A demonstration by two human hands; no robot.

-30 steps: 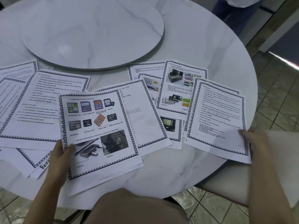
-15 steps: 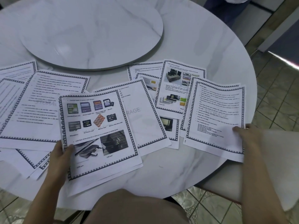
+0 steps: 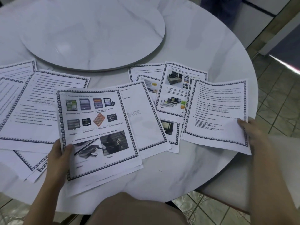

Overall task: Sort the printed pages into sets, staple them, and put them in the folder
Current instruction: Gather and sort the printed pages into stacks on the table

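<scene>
Printed pages [image 3: 103, 127] fanned along the round bench's [image 3: 203, 51] near edge, left hand [image 3: 59, 157] pinching the memory-card stack, right hand [image 3: 254, 135] gripping a text sheet [image 3: 215, 111]

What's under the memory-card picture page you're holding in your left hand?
Under the white memory-card picture page in the left hand, at least one more white sheet edge sticks out below. Its print is covered, so its content and the sheet count cannot be told.
</scene>
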